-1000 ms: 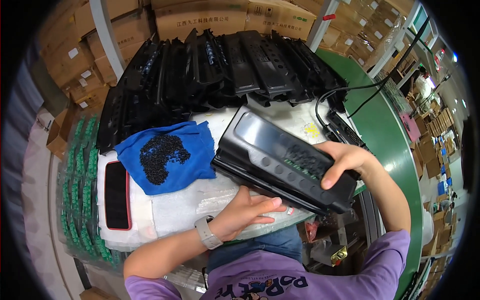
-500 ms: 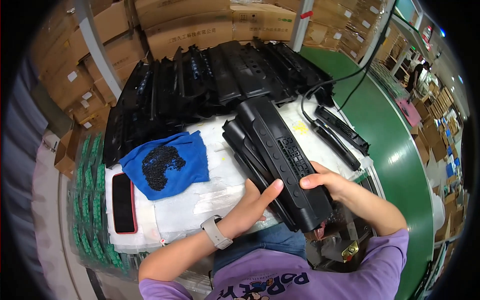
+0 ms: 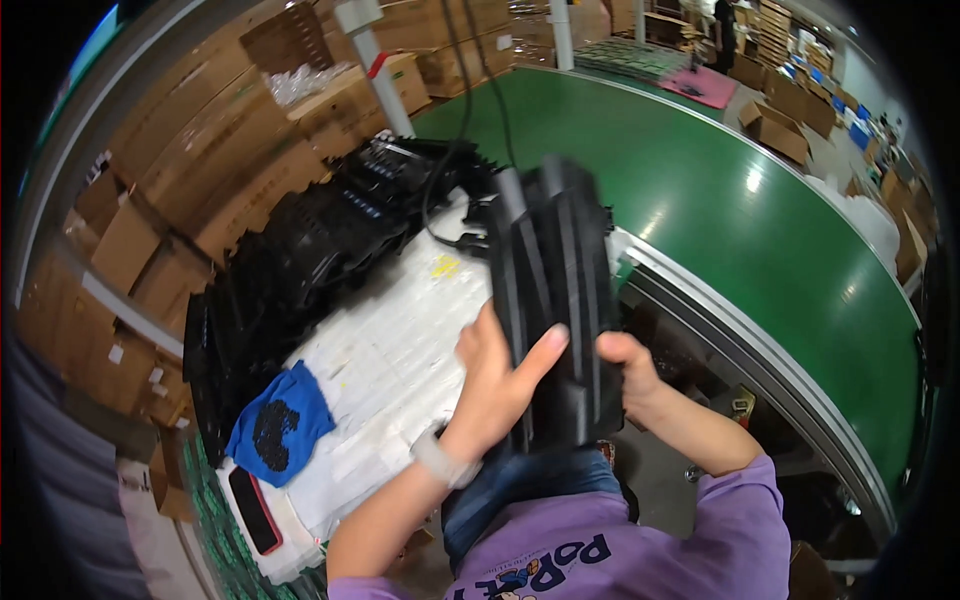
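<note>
A long black plastic housing [image 3: 565, 300], blurred by motion, is held upright between both hands over the table's right side. It has lengthwise ridges and may be more than one piece. My left hand [image 3: 500, 380] grips its left side, thumb across the front. My right hand [image 3: 632, 372] holds the right side, with its other fingers mostly hidden. On the white-covered table [image 3: 375, 330], a blue cloth [image 3: 318, 405] carries a pile of small black pieces [image 3: 275, 435], likely screws. A red-edged phone [image 3: 255, 512] lies beside it.
Similar black plastic parts [image 3: 300, 235] line the table's far edge. Black cables [image 3: 465, 110] hang down behind the housing. A green conveyor belt [image 3: 700, 170] with a metal rail [image 3: 740, 345] curves along the right. Cardboard boxes [image 3: 200, 130] are stacked behind; green circuit boards [image 3: 215, 520] sit at lower left.
My view has swung right, bringing more of the green belt in. Both hands have kept hold of the housing and carried it right, turning it more upright, toward the belt side.
</note>
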A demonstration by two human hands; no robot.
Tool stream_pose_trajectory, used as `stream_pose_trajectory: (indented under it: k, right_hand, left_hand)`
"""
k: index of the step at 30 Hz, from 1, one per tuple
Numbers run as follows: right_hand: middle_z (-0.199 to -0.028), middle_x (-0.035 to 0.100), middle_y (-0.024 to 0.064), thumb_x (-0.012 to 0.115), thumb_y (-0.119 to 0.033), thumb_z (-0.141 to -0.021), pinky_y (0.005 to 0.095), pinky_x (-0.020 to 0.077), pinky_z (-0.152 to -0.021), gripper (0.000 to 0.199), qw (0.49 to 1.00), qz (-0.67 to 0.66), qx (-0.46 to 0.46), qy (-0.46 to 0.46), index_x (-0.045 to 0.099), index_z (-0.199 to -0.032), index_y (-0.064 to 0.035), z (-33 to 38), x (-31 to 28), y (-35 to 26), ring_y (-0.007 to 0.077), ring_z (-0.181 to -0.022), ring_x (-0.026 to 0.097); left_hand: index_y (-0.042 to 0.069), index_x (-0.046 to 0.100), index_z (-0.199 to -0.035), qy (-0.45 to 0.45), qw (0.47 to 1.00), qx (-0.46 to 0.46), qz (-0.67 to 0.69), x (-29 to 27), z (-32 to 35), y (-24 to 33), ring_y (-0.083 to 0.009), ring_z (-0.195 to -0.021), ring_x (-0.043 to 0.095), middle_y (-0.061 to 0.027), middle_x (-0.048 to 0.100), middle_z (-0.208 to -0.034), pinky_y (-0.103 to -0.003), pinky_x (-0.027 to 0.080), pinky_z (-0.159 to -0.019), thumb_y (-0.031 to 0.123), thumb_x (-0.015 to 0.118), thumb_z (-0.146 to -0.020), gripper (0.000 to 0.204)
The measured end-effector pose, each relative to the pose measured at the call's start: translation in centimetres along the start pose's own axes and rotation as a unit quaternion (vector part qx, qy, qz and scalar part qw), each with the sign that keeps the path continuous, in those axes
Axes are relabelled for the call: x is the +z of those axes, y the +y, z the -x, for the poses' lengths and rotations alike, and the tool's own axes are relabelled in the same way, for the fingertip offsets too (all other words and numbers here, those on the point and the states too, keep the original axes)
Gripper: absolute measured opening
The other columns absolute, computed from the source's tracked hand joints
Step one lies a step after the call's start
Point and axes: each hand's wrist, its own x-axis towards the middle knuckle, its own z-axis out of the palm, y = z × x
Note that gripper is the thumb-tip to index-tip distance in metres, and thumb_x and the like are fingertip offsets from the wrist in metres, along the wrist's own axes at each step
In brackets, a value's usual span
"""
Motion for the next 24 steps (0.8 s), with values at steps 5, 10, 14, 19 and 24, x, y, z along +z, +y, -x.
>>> stream_pose_trajectory:
  k: [5,10,14,19,24]
  right_hand:
    - [-0.099,0.066,0.0143,0.059,-0.032,-0.08,0.0383,0.054,-0.082,0.047,0.977,0.008,-0.15,0.153,0.056,-0.112,0.0033,1.1,-4.9,-10.0,0.0259,-0.085,0.066]
    - [-0.093,0.067,0.0107,0.066,-0.026,-0.077,0.0362,0.055,-0.078,0.036,0.935,0.095,-0.22,0.262,0.062,-0.1,0.0004,2.9,-16.2,-21.0,0.0234,-0.08,0.066]
    - [-0.091,0.068,0.0086,0.072,-0.027,-0.073,0.0337,0.0542,-0.075,0.035,0.902,0.145,-0.216,0.345,0.064,-0.097,-0.0019,7.6,-21.0,-26.8,0.0209,-0.077,0.066]
    - [-0.132,0.047,0.02,0.07,-0.041,-0.074,0.0446,0.0393,-0.096,0.079,0.627,0.465,-0.18,0.599,0.042,-0.132,0.0047,11.6,-21.8,-31.4,0.0303,-0.122,0.046]
    - [-0.128,0.052,0.021,0.064,-0.043,-0.079,0.0352,0.0404,-0.096,0.063,0.472,0.683,-0.21,0.517,0.054,-0.124,-0.0001,12.6,-23.4,-32.1,0.0287,-0.115,0.052]
  left_hand:
    - [-0.003,0.039,-0.128,-0.138,0.956,0.065,0.251,11.6,-12.1,1.3,-0.0286,-0.109,0.05,-0.0192,0.054,-0.119,-0.037,0.037,-0.096,0.048,0.068,-0.077,0.078]
    - [-0.004,0.034,-0.137,-0.281,0.884,0.004,0.375,24.7,-19.0,0.3,-0.0276,-0.131,0.035,-0.02,0.039,-0.139,-0.033,0.026,-0.107,0.055,0.053,-0.086,0.08]
    - [-0.004,0.02,-0.142,-0.273,0.94,0.074,0.189,31.1,-16.7,0.3,-0.0368,-0.138,0.019,-0.025,0.027,-0.145,-0.041,0.016,-0.111,0.059,0.04,-0.09,0.084]
    - [-0.004,0.008,-0.143,-0.259,0.948,0.184,0.019,33.1,-15.4,1.0,-0.0416,-0.135,0.022,-0.0275,0.029,-0.143,-0.042,0.02,-0.11,0.055,0.039,-0.092,0.084]
    - [-0.005,0.022,-0.138,-0.224,0.948,0.216,0.065,27.5,-14.2,0.2,-0.037,-0.133,0.029,-0.026,0.03,-0.141,-0.038,0.024,-0.109,0.05,0.043,-0.092,0.075]
